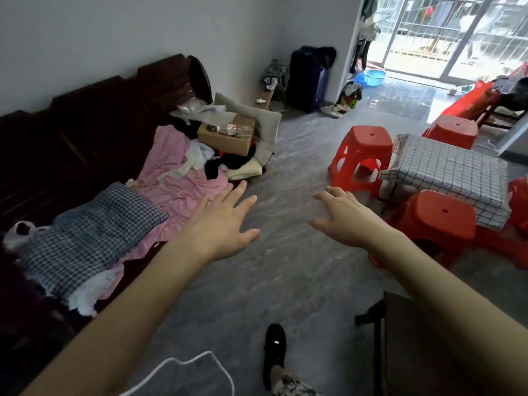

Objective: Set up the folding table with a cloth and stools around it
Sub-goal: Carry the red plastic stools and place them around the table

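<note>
left hand (221,224) fingers spread, empty | right hand (347,217) loose, empty | checked cloth (448,172) on table, red stools (364,150) around

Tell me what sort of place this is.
Most likely a lived-in home living room. A dark wooden sofa piled with laundry stands along the wall, a small cloth-covered table has red plastic stools around it, and a sliding glass door opens onto a barred balcony.
</note>
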A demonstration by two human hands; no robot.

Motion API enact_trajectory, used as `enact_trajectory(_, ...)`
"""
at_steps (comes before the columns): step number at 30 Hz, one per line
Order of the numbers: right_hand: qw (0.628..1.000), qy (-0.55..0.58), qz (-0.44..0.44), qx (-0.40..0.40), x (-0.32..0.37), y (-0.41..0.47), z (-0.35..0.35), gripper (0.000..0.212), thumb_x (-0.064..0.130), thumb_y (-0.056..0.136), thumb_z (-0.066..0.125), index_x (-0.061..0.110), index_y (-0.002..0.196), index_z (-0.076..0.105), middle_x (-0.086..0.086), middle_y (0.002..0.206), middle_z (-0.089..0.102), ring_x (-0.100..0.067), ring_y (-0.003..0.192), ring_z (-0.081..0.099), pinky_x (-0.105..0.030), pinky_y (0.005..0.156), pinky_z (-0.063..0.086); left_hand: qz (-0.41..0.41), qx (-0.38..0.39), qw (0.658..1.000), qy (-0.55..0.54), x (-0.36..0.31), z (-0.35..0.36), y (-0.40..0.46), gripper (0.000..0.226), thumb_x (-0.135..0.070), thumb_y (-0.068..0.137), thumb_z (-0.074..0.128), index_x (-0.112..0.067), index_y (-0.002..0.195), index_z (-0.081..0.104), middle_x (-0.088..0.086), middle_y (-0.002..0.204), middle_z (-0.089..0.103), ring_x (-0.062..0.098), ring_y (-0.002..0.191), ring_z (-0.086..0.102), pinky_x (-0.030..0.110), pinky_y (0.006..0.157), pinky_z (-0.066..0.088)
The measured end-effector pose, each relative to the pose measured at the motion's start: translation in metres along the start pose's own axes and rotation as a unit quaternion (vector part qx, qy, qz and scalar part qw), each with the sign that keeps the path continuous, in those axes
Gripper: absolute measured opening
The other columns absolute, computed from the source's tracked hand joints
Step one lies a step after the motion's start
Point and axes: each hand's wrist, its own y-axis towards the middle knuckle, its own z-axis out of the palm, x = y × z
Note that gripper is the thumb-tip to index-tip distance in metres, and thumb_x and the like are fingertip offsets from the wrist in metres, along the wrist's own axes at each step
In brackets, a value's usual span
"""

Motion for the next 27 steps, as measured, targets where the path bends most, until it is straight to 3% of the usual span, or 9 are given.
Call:
enact_trajectory(12,0.996,0.018,0.07,-0.056,-0.072,0.179,-0.069,0.068,0.051,0.088,0.057,0.02,0.146,0.036,-0.011,0.156,0.026,-0.034,0.14,0.027,-0.052,0.11,0.033,0.089,-0.043,0.995,0.005,0.012,-0.073,0.241,0.071,-0.058,0.096,0.04,-0.033,0.155,0.011,-0.006,0.164,-0.007,0.015,0.15,-0.003,0.046,0.12,0.004)
enact_trajectory(16,0.995,0.004,0.083,-0.063,-0.086,0.225,-0.085,0.068,0.051,0.09,0.057,0.019,0.146,0.035,-0.012,0.157,0.025,-0.036,0.141,0.026,-0.052,0.113,0.027,0.11,-0.032,0.993,0.012,0.014,-0.083,0.3,0.071,-0.059,0.096,0.039,-0.033,0.155,0.01,-0.006,0.164,-0.008,0.015,0.15,-0.004,0.046,0.12,0.003)
enact_trajectory(27,0.987,0.015,0.143,-0.065,-0.1,0.365,-0.102,0.068,0.05,0.088,0.058,0.021,0.145,0.036,-0.01,0.157,0.024,-0.032,0.14,0.03,-0.051,0.111,0.033,0.162,-0.004,0.986,0.031,0.058,-0.101,0.467,0.073,-0.059,0.096,0.038,-0.031,0.156,0.008,-0.004,0.164,-0.006,0.016,0.15,-0.003,0.049,0.121,0.005)
